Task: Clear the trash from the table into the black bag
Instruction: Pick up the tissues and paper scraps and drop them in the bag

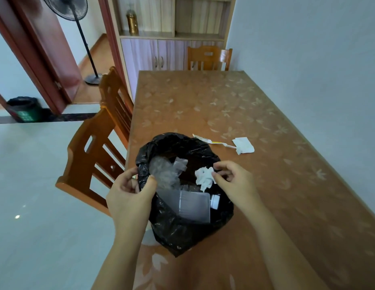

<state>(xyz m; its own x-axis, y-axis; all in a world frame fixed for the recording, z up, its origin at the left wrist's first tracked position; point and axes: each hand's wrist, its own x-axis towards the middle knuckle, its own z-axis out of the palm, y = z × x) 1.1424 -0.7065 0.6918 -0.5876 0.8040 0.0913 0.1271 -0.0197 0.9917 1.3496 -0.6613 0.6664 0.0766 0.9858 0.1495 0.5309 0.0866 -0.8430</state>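
Note:
A black bag (178,233) stands open at the table's near left edge. My left hand (130,193) pinches its left rim and holds the mouth wide. Over the opening, my right hand (232,181) holds a crumpled white tissue (204,177) at its fingertips. Inside the bag lie a clear plastic bottle with a white cap (193,205) and crinkled clear plastic wrap (165,170). On the table beyond the bag rest a torn white and yellow wrapper strip (211,141) and a folded white napkin (244,145).
The table (266,105) has a brown leaf-patterned cover and stands against the wall on the right. Two wooden chairs (94,155) line its left side, another (208,57) stands at the far end. A bin (23,108) and a fan stand (92,77) are far left.

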